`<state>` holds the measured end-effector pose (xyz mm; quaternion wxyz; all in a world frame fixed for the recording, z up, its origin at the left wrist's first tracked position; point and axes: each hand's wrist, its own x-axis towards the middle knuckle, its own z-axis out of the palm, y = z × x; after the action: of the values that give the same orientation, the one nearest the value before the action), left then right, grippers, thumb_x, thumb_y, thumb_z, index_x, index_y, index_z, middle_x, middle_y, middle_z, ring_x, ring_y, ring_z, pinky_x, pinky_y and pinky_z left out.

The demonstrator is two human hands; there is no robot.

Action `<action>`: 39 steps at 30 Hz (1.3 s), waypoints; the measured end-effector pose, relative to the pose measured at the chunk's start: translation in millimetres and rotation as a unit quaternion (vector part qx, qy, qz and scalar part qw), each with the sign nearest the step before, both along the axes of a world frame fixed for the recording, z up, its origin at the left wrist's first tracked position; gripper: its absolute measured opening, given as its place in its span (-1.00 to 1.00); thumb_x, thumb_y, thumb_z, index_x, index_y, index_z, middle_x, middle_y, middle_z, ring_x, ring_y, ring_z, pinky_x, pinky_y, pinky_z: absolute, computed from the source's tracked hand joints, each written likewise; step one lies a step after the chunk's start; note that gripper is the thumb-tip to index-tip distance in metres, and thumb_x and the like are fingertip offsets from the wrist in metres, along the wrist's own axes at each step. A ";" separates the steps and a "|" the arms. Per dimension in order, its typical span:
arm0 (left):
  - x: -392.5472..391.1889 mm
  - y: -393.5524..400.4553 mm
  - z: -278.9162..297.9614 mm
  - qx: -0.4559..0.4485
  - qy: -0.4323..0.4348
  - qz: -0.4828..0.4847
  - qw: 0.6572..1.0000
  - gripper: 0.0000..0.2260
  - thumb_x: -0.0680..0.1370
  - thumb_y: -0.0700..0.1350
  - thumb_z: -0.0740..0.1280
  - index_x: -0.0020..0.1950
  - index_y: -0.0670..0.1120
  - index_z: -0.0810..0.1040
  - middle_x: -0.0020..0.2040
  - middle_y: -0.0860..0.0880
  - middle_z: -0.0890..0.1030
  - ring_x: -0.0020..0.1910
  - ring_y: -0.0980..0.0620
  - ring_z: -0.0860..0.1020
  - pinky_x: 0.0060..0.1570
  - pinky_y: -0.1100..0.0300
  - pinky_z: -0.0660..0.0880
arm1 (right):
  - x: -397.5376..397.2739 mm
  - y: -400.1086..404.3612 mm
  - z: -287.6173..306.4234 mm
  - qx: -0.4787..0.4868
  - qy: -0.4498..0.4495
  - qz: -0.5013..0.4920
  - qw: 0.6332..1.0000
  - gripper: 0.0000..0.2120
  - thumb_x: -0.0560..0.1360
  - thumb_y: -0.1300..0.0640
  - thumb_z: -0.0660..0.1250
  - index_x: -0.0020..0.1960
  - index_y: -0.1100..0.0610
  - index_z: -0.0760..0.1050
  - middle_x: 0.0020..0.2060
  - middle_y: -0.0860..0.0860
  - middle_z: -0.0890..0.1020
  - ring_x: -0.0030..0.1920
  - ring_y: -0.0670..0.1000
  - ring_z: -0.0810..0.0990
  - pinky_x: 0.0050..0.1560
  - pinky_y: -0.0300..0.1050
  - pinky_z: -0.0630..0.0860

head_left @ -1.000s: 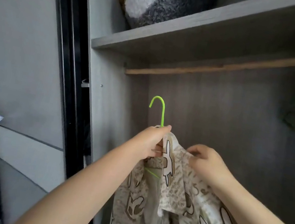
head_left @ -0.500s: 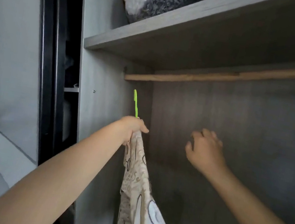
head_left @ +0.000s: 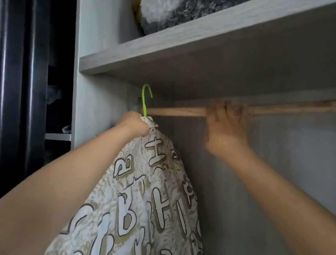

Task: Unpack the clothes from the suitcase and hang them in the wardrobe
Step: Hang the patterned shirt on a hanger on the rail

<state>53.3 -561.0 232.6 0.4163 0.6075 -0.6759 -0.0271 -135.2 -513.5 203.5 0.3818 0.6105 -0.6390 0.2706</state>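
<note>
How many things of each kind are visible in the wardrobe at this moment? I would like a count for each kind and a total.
Green hanger: 1
Letter-print garment: 1
Wooden rail: 1
Shelf: 1
Grey and white plush item: 1
Hands: 2, left hand and right hand
Total: 7
</note>
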 end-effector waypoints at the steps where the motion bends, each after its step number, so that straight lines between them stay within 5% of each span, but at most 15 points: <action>1: 1.4 -9.5 0.8 0.005 -0.016 0.003 1.000 -0.75 0.45 -0.27 0.34 0.11 -0.27 0.50 0.11 -0.24 0.56 0.10 -0.18 0.54 0.04 0.07 0.48 | 0.0 -9.1 -0.1 0.008 0.009 -0.028 1.000 -0.34 0.48 0.08 0.24 0.48 0.19 0.03 0.47 0.13 0.07 0.48 0.17 -0.03 0.40 0.27 -0.27; 5: 2.0 -43.8 -10.4 0.039 -0.060 0.005 0.997 -0.71 0.48 -0.25 0.31 0.19 -0.26 0.47 0.17 -0.22 0.53 0.15 -0.14 0.52 0.05 0.13 0.46 | 3.9 -17.1 -7.0 -0.044 0.066 -0.082 0.993 -0.23 0.29 0.21 0.42 0.41 0.35 0.19 0.38 0.28 0.28 0.39 0.31 0.24 0.32 0.45 -0.03; 9: 0.5 -65.2 -21.0 0.080 -0.052 -0.002 0.995 -0.67 0.49 -0.27 0.32 0.24 -0.29 0.44 0.21 -0.21 0.51 0.17 -0.12 0.51 0.08 0.16 0.46 | -2.9 -12.0 -12.0 0.030 0.069 -0.131 0.989 -0.30 0.55 0.11 0.08 0.48 0.21 -0.32 0.49 0.10 -0.19 0.49 0.13 -0.20 0.41 0.24 -0.29; 15: 5.3 -79.4 -22.4 0.085 -0.108 -0.012 0.990 -0.68 0.49 -0.25 0.30 0.23 -0.28 0.44 0.14 -0.20 0.53 0.16 -0.11 0.52 0.09 0.15 0.47 | -1.5 -10.7 -13.7 0.041 0.068 -0.136 0.988 -0.29 0.54 0.15 0.09 0.48 0.20 -0.32 0.49 0.09 -0.20 0.49 0.13 -0.23 0.39 0.22 -0.35; 20: 8.6 -69.3 -34.0 -0.013 -0.164 0.023 0.986 -0.73 0.48 -0.25 0.25 0.18 -0.24 0.47 0.16 -0.22 0.54 0.14 -0.17 0.53 0.03 0.09 0.48 | 0.9 -10.1 -16.3 0.039 0.053 -0.125 0.990 -0.27 0.53 0.12 0.11 0.49 0.20 -0.30 0.49 0.09 -0.22 0.49 0.12 -0.25 0.39 0.23 -0.34; 24: 16.1 -45.0 -40.4 -0.082 -0.216 0.068 0.971 -0.69 0.48 -0.24 0.27 0.21 -0.23 0.42 0.18 -0.23 0.47 0.17 -0.21 0.48 0.02 0.03 0.48 | 3.6 -2.4 -23.2 0.034 -0.010 -0.063 0.997 -0.29 0.52 0.12 0.15 0.50 0.21 -0.19 0.51 0.07 -0.18 0.50 0.09 -0.23 0.42 0.20 -0.28; 28: 33.7 -5.3 -47.2 -0.059 -0.265 0.108 0.957 -0.72 0.49 -0.24 0.24 0.20 -0.23 0.45 0.20 -0.24 0.46 0.19 -0.24 0.46 0.04 0.03 0.45 | 15.7 9.9 -44.3 0.052 -0.066 0.022 0.996 -0.39 0.50 0.13 0.19 0.48 0.22 0.06 0.51 0.10 -0.05 0.50 0.11 -0.10 0.44 0.17 -0.11; 32: 56.6 54.9 -73.8 -0.052 -0.303 0.151 0.939 -0.74 0.50 -0.28 0.18 0.17 -0.22 0.48 0.17 -0.25 0.50 0.15 -0.25 0.48 -0.06 0.05 0.43 | 35.2 37.9 -76.9 0.052 -0.075 0.153 0.984 -0.56 0.48 0.18 0.19 0.35 0.26 0.33 0.45 0.14 0.21 0.44 0.12 0.16 0.39 0.03 0.09; 35: 76.7 106.3 -105.1 -0.049 -0.328 0.168 0.929 -0.79 0.51 -0.29 0.16 0.11 -0.25 0.46 0.06 -0.26 0.53 0.03 -0.24 0.51 -0.23 0.10 0.33 | 54.1 66.5 -105.6 0.084 -0.050 0.214 0.972 -0.59 0.49 0.17 0.16 0.32 0.25 0.36 0.39 0.15 0.30 0.39 0.14 0.24 0.32 0.00 0.18; 39: 97.2 183.9 -138.0 -0.026 -0.319 0.226 0.920 -0.75 0.52 -0.26 0.16 0.20 -0.26 0.38 0.06 -0.31 0.52 0.04 -0.29 0.50 -0.15 0.04 0.36 | 80.4 116.2 -138.0 0.130 -0.015 0.314 0.941 -0.60 0.48 0.15 0.11 0.27 0.27 0.38 0.26 0.16 0.43 0.29 0.17 0.35 0.23 0.03 0.29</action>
<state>150.4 -377.1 94.6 0.1890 0.7100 -0.6178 0.2803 -54.8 -397.3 65.5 0.1856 0.8201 -0.4503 0.3004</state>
